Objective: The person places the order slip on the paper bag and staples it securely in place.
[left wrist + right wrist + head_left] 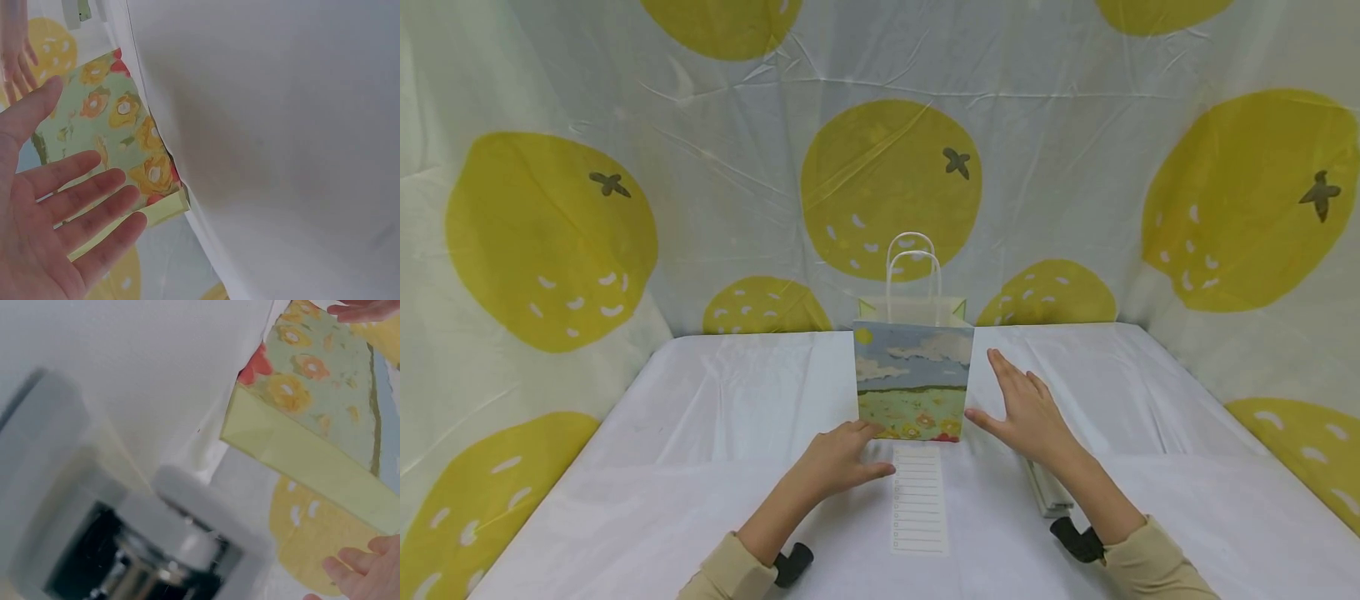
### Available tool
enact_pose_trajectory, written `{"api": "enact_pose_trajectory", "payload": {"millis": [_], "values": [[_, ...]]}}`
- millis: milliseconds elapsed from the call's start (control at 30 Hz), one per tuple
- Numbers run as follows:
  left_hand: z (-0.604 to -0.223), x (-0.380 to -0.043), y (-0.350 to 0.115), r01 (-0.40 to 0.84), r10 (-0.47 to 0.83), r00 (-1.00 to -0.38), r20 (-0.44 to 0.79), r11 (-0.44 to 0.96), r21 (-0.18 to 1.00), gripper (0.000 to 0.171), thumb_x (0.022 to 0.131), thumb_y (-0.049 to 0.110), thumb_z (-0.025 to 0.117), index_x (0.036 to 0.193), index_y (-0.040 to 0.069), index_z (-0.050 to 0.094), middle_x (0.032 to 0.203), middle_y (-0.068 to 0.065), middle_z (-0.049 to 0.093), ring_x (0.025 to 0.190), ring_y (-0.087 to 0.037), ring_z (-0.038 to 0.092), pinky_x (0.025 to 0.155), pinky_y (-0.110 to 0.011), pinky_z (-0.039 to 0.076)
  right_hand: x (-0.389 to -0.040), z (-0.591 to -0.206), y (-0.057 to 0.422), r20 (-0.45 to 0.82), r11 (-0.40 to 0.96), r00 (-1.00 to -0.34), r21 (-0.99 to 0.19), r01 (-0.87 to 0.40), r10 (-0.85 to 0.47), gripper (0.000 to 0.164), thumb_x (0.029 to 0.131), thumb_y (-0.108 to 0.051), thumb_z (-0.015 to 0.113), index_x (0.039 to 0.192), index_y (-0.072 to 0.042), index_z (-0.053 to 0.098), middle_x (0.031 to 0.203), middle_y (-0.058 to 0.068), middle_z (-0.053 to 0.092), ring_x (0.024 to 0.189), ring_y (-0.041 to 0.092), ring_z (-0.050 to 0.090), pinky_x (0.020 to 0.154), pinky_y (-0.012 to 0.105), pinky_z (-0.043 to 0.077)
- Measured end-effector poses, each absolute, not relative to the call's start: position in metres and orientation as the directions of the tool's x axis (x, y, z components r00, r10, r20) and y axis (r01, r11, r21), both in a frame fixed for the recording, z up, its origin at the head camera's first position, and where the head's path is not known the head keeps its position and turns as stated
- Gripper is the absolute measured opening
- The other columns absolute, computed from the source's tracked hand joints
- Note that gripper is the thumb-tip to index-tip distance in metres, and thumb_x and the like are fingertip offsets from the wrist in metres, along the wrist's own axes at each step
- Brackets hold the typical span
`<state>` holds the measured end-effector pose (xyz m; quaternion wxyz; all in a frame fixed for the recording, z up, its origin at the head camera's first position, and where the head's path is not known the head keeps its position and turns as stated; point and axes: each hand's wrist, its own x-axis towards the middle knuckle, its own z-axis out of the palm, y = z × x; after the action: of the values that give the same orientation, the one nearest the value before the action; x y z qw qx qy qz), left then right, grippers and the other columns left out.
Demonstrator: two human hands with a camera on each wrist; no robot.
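A paper gift bag with white twisted handles and a painted meadow-and-sky print stands upright on the white-covered table. My left hand is at its lower left corner, fingers extended and thumb apart; in the left wrist view the palm faces the flowered front with nothing held. Off the bag's right side, my right hand is raised with straight fingers and spread thumb, also holding nothing. Only some of its fingers show in the right wrist view, beside the pale green side panel.
Flat in front of the bag lies a narrow white checklist strip with ruled lines and small boxes. A pale grey object with metal parts sits under my right forearm, blurred up close in the right wrist view. A lemon-print curtain encloses the table.
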<state>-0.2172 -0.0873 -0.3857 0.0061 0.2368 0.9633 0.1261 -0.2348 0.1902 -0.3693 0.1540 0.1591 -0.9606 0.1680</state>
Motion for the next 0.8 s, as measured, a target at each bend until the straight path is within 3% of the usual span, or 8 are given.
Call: {"api": "enact_pose_trajectory", "payload": {"millis": [800], "values": [[-0.386,-0.221,-0.073,0.472,0.49,-0.872,-0.012,0.847,0.243,0.061,0.08,0.053,0.06,0.127,0.015,0.053,0.13,-0.003,0.053,0.119,-0.021,0.051,0.085,-0.049,0.047,-0.238,-0.371,0.187,0.363,0.891,-0.899,-0.282,-0.357,-0.245,0.09,0.081,-0.051,0.059,0.145,-0.003,0.017,0.147,0.019,0.026,0.13,0.039,0.033,0.107,0.056,0.017]]}}
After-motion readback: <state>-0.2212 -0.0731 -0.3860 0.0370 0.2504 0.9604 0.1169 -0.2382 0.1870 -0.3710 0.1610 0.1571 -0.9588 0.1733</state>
